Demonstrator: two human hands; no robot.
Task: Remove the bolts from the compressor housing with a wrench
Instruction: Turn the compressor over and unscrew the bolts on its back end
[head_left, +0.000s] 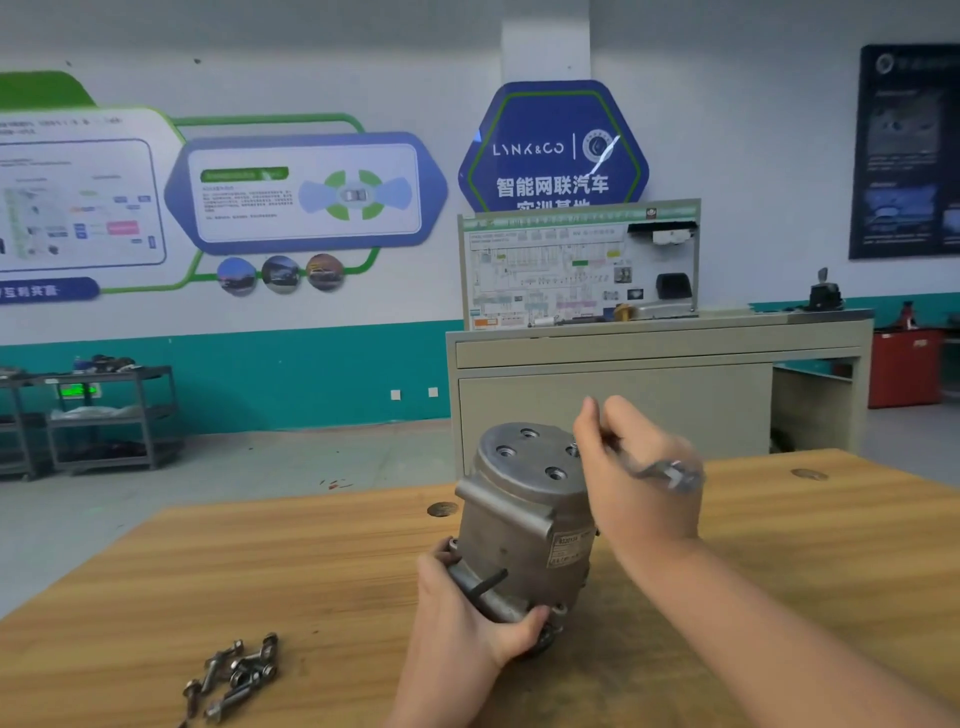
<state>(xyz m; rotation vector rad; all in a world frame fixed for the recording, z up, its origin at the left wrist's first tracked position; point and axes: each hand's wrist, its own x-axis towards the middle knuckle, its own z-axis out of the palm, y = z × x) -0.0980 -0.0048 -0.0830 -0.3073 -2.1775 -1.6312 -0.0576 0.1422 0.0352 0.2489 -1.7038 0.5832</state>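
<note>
A big wooden table (322, 561) fills the bottom of the view, and the compressor housing (524, 514) stands on it, a little right of the middle. It is a fat grey metal can, tipped a bit, with its round flat top turned up and away. The left hand (467, 613) wraps around the low part of the can, with the fingers curled tight on a metal bracket there. The right hand (628, 467) sits up at the right edge of the top, and its fingers curl around the wrench (660, 470), which looks blurry. The far end of the wrench is hidden behind the hand, so it is hard to tell if it sits on a bolt. Four round holes show on the top, and they look empty. A pile of loose bolts (234, 675) lies on the table near the left front, well apart from the can. So most bolts seem to be out, and one at the right edge may be left. To do this step well, the left hand should hold the can very still. The wrench should sit all the way on the bolt head before it turns, so it does not slip. Small, slow turns are best. When the bolt comes out, it should go with the pile so it does not roll away.
</note>
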